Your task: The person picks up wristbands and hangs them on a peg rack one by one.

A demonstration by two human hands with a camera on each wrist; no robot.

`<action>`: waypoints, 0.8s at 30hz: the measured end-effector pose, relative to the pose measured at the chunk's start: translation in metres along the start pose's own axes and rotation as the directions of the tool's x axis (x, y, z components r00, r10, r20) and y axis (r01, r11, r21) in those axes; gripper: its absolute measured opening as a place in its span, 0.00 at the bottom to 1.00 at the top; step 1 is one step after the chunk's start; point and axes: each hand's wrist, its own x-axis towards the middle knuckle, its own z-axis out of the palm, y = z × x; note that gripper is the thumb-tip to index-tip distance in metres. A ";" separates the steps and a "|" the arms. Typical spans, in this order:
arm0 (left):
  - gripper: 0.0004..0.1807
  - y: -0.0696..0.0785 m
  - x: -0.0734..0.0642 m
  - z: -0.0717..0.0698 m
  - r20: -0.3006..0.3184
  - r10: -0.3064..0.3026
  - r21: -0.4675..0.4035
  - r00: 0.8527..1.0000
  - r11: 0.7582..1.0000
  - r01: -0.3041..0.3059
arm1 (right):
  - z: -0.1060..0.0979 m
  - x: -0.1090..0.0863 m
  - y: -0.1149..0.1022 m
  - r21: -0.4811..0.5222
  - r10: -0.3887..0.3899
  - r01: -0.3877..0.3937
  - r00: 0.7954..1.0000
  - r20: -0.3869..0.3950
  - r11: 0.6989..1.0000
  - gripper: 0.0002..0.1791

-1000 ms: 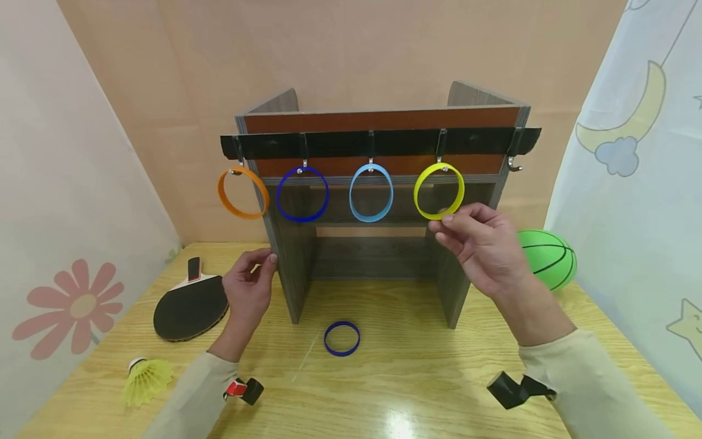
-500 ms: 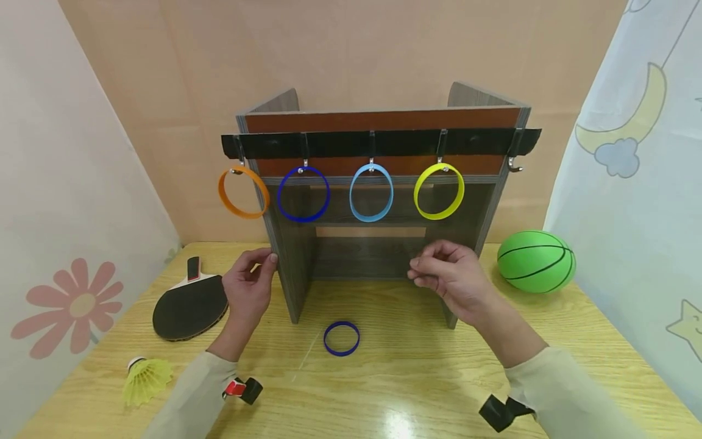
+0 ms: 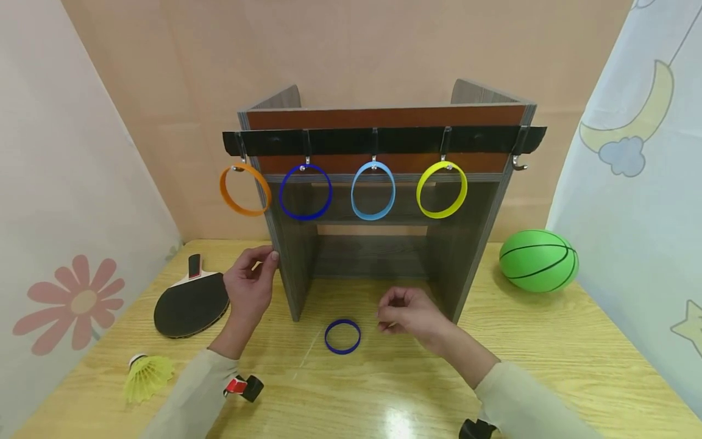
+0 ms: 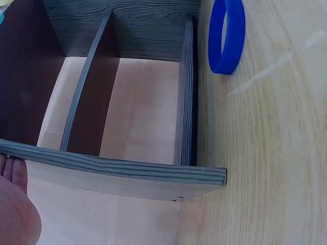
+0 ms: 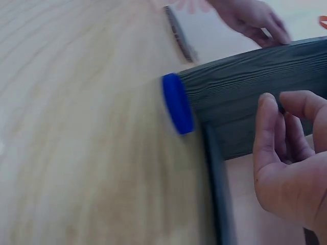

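Note:
My left hand [image 3: 249, 285] holds the front edge of the grey wooden shelf's [image 3: 290, 268] left side panel, with thumb and fingers at that edge. Right of a dark blue wristband [image 3: 342, 336] lying on the table hovers my right hand [image 3: 412, 318], fingers loosely bent and nothing between them. In the right wrist view a small gap shows between thumb and index finger. Orange [image 3: 245, 189], blue [image 3: 305, 192], light blue [image 3: 373, 191] and yellow [image 3: 442, 189] wristbands hang from hooks on a black strip [image 3: 345, 141] across the shelf's front.
At the strip's right end a metal hook [image 3: 518, 164] is bare. A green ball [image 3: 538, 261] sits right of the shelf. To the left lie a black table tennis paddle [image 3: 192, 305] and a yellow shuttlecock [image 3: 147, 377].
My right hand has let go of the yellow wristband and moved down and left, toward the dark blue wristband on the table. The left hand has stayed at the shelf panel.

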 end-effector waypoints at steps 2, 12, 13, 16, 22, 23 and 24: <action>0.06 0.000 0.000 0.000 0.002 0.004 0.001 1.000 1.000 -0.004 | 0.004 0.001 0.007 -0.030 0.036 -0.036 0.999 0.024 0.999 0.04; 0.05 -0.001 0.000 0.000 -0.002 -0.012 0.031 1.000 0.999 0.012 | 0.011 0.008 0.035 -0.048 0.132 -0.130 0.991 0.036 0.990 0.12; 0.05 -0.001 0.000 0.000 -0.002 -0.013 0.037 1.000 0.999 0.013 | 0.011 0.008 0.037 -0.045 0.138 -0.137 0.990 0.032 0.990 0.13; 0.05 -0.001 -0.001 -0.001 -0.002 -0.013 0.044 1.000 0.999 0.013 | 0.011 0.010 0.041 -0.044 0.149 -0.148 0.989 0.018 0.988 0.14; 0.06 -0.014 -0.003 -0.006 -0.005 -0.001 0.020 1.000 1.000 0.001 | 0.016 0.017 0.050 -0.053 0.141 -0.143 0.990 -0.025 0.988 0.15; 0.06 -0.017 -0.004 -0.007 -0.005 0.001 0.022 1.000 1.000 -0.001 | 0.016 0.018 0.051 -0.054 0.139 -0.141 0.990 -0.037 0.989 0.15; 0.06 -0.020 -0.004 -0.008 -0.005 0.004 0.024 1.000 1.000 -0.004 | 0.017 0.019 0.052 -0.049 0.140 -0.143 0.989 -0.050 0.989 0.16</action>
